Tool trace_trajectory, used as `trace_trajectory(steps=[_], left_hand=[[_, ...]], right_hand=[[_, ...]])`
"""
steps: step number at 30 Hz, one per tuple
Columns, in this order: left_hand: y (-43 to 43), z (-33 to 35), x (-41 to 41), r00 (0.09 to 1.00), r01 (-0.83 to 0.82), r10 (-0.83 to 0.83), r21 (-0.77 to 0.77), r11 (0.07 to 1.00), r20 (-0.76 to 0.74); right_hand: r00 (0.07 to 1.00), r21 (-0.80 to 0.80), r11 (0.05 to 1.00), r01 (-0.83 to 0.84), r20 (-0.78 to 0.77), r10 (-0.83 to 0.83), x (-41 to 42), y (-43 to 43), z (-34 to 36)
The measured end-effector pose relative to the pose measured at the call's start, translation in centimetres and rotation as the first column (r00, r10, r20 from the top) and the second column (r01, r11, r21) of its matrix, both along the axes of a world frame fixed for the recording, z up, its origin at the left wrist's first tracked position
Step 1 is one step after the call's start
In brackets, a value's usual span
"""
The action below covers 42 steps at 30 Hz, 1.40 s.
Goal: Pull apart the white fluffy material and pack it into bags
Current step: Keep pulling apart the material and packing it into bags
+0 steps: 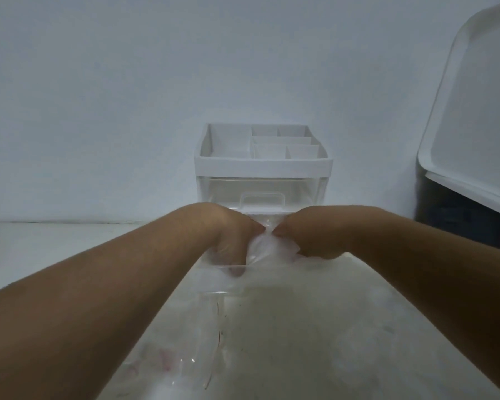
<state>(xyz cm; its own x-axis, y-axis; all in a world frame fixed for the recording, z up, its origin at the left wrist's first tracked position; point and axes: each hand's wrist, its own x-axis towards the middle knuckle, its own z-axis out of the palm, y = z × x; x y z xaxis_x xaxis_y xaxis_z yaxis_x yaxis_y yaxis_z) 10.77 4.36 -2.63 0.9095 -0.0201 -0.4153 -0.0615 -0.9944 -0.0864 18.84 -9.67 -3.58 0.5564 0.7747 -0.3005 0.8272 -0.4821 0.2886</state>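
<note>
Left hand point(233, 241) and right hand point(311, 239) both pinch the white fluff point(272, 249) (possibly bagged, too blurry to tell). Best to pull outward evenly, teasing small tufts.

Clear crumpled bag point(269, 248), top bunched.

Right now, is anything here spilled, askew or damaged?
Nothing spilled or broken shows. One oddity: the white lid stands tilted at the right, over the dark bin rather than flat on it. Left hand and right hand pinch the clear bag normally.
</note>
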Motion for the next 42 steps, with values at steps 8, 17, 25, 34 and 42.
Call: trace_trajectory(steps=[8,17,25,34,42], left_hand=[[0.4,-0.7,0.7,0.999,0.006,-0.008,0.035,0.999,0.04],[0.4,-0.8,0.6,0.999,-0.009,0.007,0.071,0.997,0.037],[0.2,-0.5,0.2,0.999,0.006,-0.008,0.06,0.998,0.034],[0.2,-0.4,0.0,0.998,-0.054,0.051,0.063,0.997,0.042],[-2.4,3.4,-3.3,0.911,-0.063,0.073,-0.038,0.997,0.406]], right_hand=[[0.998,0.324,0.944,0.057,-0.006,-0.058,-4.1,-5.1,3.9],[0.984,0.168,0.976,0.136,-0.133,-0.115,-4.1,-5.5,-0.2],[0.993,0.389,0.917,0.084,-0.104,-0.047,-5.7,-6.9,5.0],[0.996,0.324,0.946,0.033,-0.089,-0.004,-6.5,-5.1,-0.6],[0.919,0.718,0.576,0.391,-0.333,-0.209,-6.9,-13.2,2.0]])
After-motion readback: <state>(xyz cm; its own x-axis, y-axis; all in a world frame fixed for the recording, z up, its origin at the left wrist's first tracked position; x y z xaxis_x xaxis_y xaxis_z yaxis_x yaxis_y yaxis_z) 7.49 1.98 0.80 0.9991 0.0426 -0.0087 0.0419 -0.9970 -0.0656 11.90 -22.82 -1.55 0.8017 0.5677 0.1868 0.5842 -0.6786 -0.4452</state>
